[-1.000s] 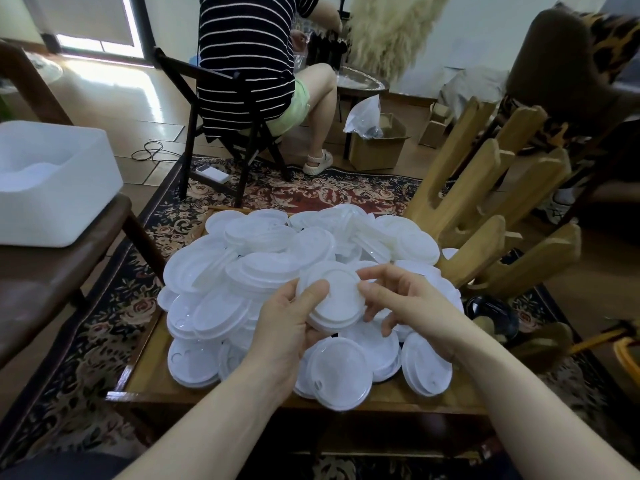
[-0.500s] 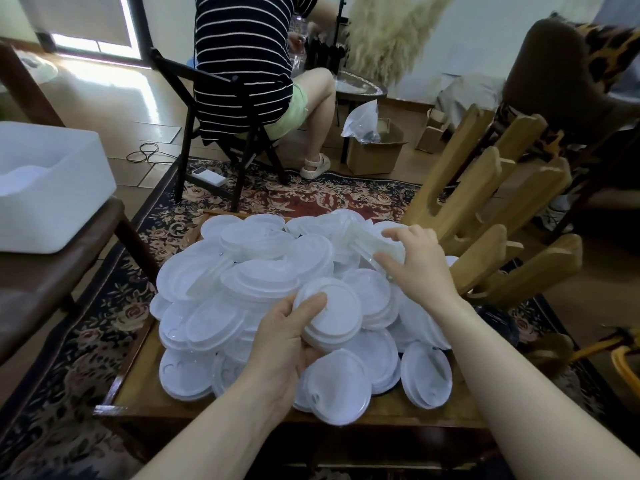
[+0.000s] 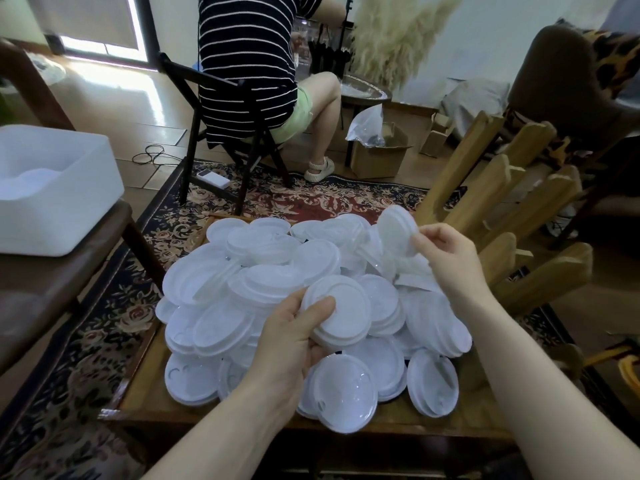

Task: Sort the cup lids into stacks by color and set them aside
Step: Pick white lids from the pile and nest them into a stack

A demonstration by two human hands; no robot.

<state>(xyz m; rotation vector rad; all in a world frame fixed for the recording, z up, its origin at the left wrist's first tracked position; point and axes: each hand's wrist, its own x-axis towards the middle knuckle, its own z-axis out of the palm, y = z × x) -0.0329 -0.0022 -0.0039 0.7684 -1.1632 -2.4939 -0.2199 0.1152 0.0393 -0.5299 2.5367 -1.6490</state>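
Lid [image 3: 394,233] pinched in right hand [image 3: 446,258]

The heap of lids [image 3: 277,292] lies on the low table [image 3: 149,403]. Above the heap's near middle the left hand [image 3: 294,344] holds a small stack of lids [image 3: 341,315]; above its far right edge the right hand [image 3: 446,254] holds a single lid [image 3: 394,233]. Right of the heap stands a wooden rack [image 3: 512,216]. Left of it, a tub [image 3: 52,188] sits on a bench [image 3: 45,285]. Behind the heap, a person [image 3: 252,64] sits on a folding chair [image 3: 221,109].
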